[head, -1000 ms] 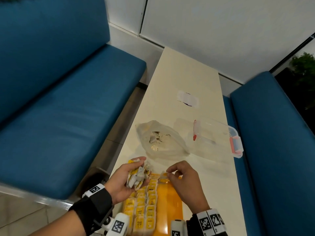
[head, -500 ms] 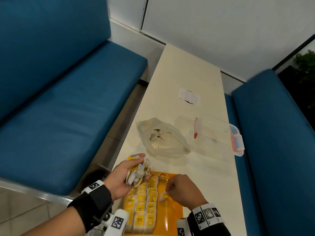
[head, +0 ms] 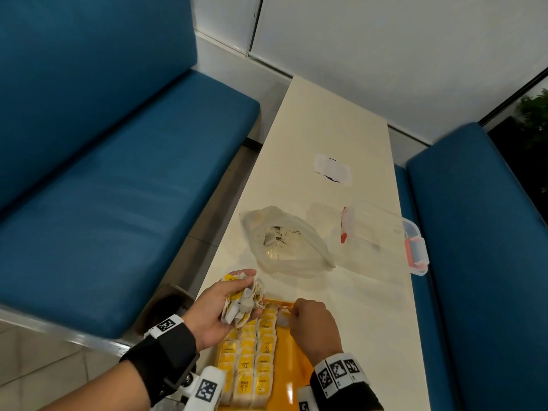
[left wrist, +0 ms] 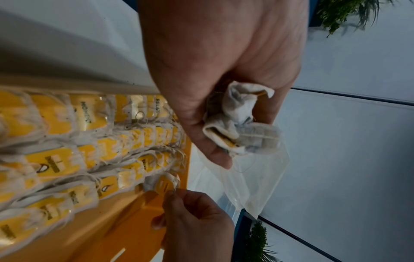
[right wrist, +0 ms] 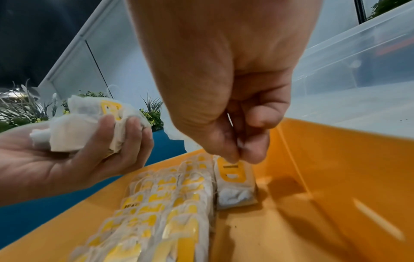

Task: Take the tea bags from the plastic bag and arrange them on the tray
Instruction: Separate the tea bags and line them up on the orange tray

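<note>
An orange tray (head: 292,366) (right wrist: 325,177) lies at the table's near edge, with rows of yellow-tagged tea bags (head: 252,351) (left wrist: 78,141) (right wrist: 161,203) filling its left part. My left hand (head: 221,307) (left wrist: 224,88) cups a crumpled bunch of tea bags (head: 241,298) (left wrist: 241,120) (right wrist: 89,122) above the tray's far left corner. My right hand (head: 311,321) (right wrist: 235,157) pinches the yellow tag of a single tea bag (right wrist: 236,184) (left wrist: 165,182) that rests on the tray beside the rows. The clear plastic bag (head: 284,241) lies just beyond the tray.
A clear lidded box with red clasps (head: 385,238) stands right of the plastic bag. A white paper scrap (head: 332,172) lies farther back on the narrow cream table (head: 326,120). Blue benches (head: 103,173) flank both sides.
My right hand came down from the tray's far edge onto the tray, setting the single tea bag beside the rows. The left hand stayed put with its bunch.
</note>
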Demonstrator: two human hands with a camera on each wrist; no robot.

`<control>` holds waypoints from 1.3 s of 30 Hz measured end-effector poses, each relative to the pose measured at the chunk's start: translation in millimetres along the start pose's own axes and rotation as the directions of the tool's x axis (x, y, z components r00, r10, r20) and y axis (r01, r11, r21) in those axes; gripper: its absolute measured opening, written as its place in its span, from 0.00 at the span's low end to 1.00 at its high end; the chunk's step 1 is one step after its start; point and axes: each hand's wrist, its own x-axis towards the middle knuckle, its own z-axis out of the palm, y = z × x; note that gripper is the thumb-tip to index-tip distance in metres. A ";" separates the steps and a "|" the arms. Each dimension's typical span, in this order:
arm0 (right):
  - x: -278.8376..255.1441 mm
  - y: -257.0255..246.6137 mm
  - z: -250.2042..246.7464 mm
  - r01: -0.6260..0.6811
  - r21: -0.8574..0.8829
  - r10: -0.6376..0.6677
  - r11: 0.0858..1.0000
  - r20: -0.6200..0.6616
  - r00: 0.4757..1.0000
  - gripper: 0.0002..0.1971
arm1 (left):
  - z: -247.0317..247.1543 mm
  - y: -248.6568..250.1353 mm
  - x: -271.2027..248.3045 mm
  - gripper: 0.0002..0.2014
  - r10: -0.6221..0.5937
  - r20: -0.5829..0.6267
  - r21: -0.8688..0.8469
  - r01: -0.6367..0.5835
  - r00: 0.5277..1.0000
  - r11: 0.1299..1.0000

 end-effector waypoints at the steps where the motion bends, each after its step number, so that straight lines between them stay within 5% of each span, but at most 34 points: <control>1: 1.2 -0.5 1.3 -0.005 0.006 0.005 1.000 -0.004 1.000 0.12 | -0.1 -0.3 0.4 0.20 -0.001 0.000 0.001 0.001 1.000 1.000; 12: -4.6 -7.2 -7.9 -0.064 0.186 0.072 0.981 -0.037 0.997 0.08 | -1.9 -2.9 6.1 0.19 -0.031 0.022 0.053 0.030 0.999 0.998; 18: -14.5 -23.5 -58.9 0.195 0.503 -0.061 0.842 -0.271 0.961 0.02 | -1.4 -0.9 9.1 0.35 -0.141 0.060 0.083 0.136 0.988 0.987; 21: -6.8 -36.6 -79.7 0.265 0.578 -0.183 0.772 -0.197 0.963 0.06 | -0.7 -4.3 10.7 0.42 -0.209 0.061 0.074 0.205 0.976 0.976; 28: 15.3 -60.9 -89.2 0.362 0.380 -0.427 0.851 0.101 0.899 0.10 | 10.3 -3.9 7.7 0.45 -0.264 0.001 0.221 0.257 0.965 0.941; 32: 14.8 -63.5 -88.0 0.391 0.407 -0.465 0.825 0.097 0.880 0.04 | 9.3 0.1 7.1 0.43 -0.259 0.005 0.257 0.250 0.966 0.934; 39: 15.7 -52.1 -98.0 0.283 0.584 -0.373 0.761 0.037 0.927 0.06 | 1.0 -2.9 8.6 0.44 -0.249 0.103 0.271 0.214 0.963 0.938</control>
